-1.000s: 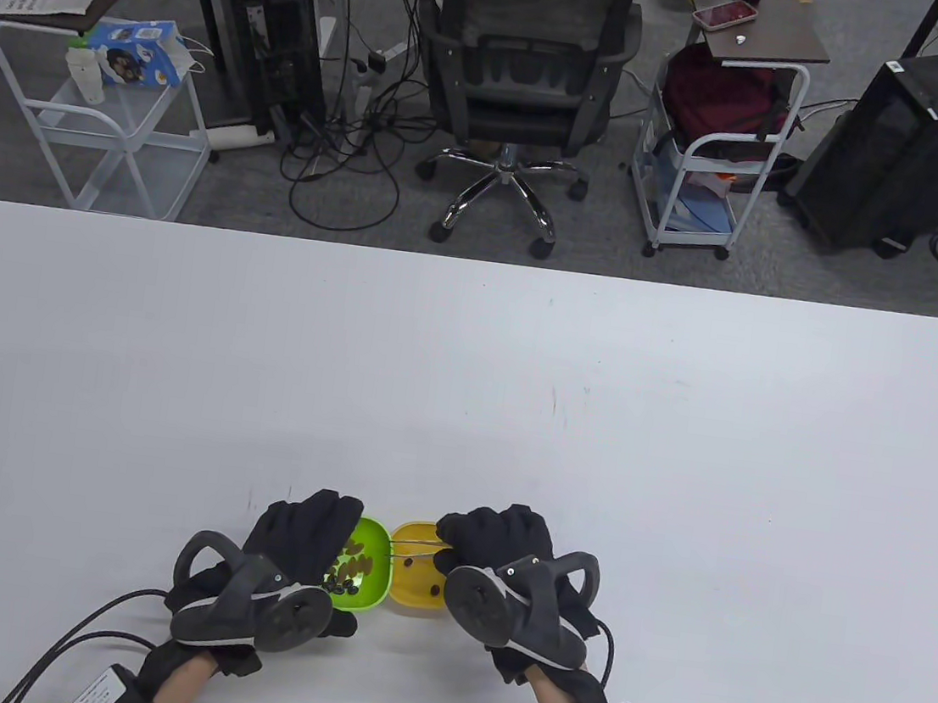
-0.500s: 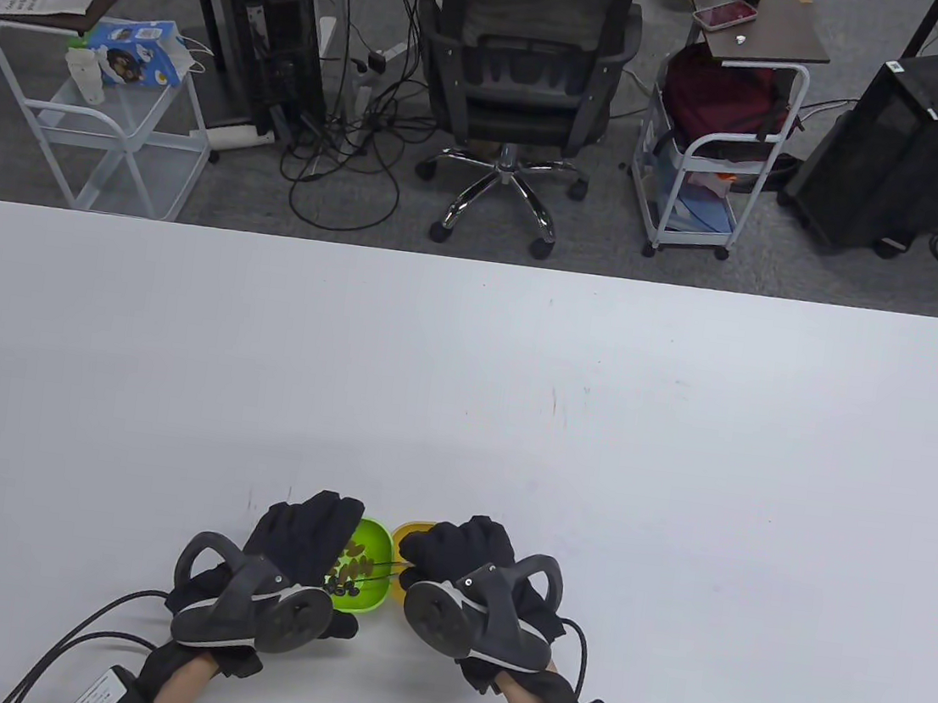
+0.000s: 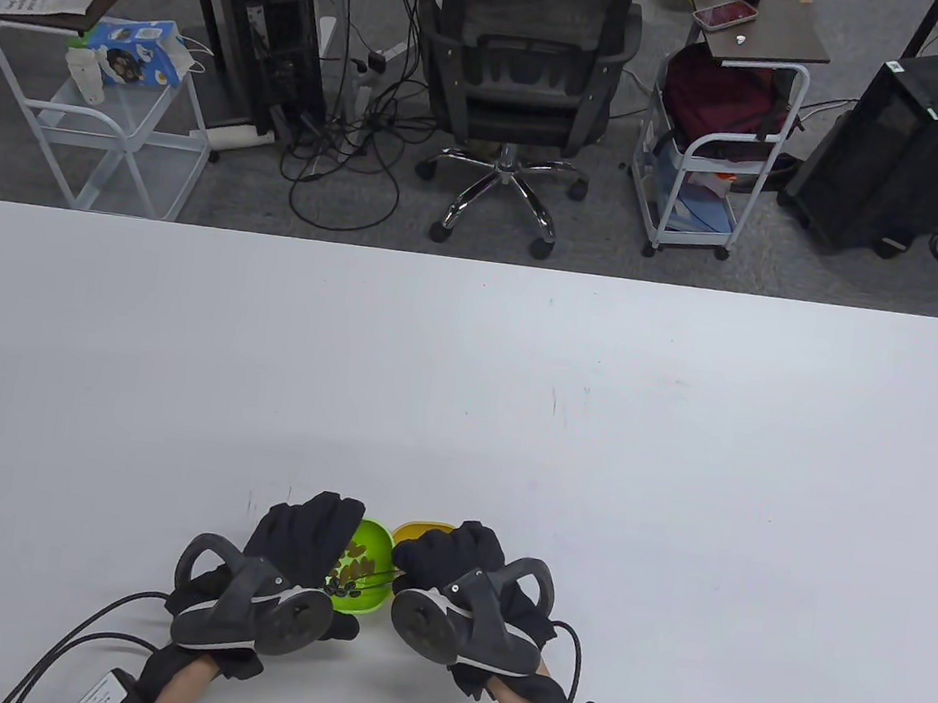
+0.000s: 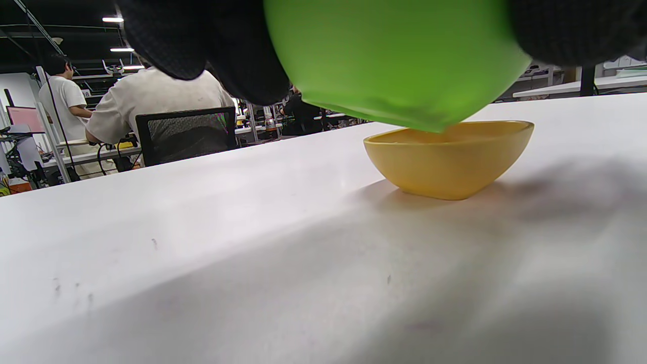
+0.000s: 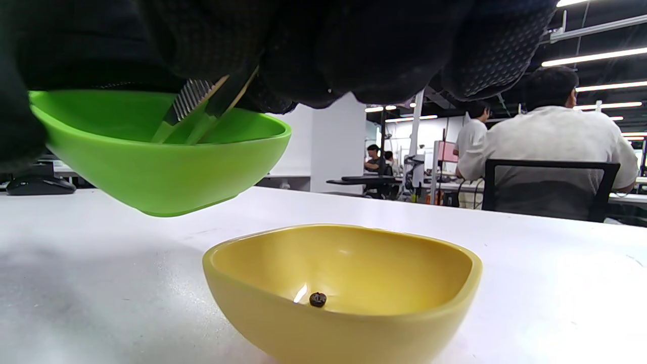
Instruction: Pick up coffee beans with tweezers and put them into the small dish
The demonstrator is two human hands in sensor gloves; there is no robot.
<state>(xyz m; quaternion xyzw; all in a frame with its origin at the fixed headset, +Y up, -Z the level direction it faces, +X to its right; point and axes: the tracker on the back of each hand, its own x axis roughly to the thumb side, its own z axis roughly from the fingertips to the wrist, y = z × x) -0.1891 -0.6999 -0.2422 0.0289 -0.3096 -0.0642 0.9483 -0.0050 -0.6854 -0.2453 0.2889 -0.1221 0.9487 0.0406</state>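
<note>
My left hand (image 3: pixel 307 538) grips the green dish (image 3: pixel 367 571) and holds it lifted a little off the table. Several coffee beans (image 3: pixel 345 579) lie in it. My right hand (image 3: pixel 448 556) pinches metal tweezers (image 5: pixel 194 108), whose tips reach down into the green dish (image 5: pixel 162 151). Whether the tips hold a bean is hidden by the dish wall. The yellow small dish (image 3: pixel 416 527) stands on the table just right of the green one, mostly under my right hand. In the right wrist view the yellow dish (image 5: pixel 354 263) holds one bean (image 5: pixel 317 299). The left wrist view shows the green dish (image 4: pixel 394 60) from below and the yellow dish (image 4: pixel 450 156).
The white table (image 3: pixel 515 391) stretches wide beyond the dishes. Glove cables (image 3: pixel 72 627) trail off its near edge. An office chair (image 3: pixel 519 84) and carts stand past the far edge.
My right hand has moved left with the tweezers, from over the yellow dish into the green dish. My left hand and the green dish have stayed put.
</note>
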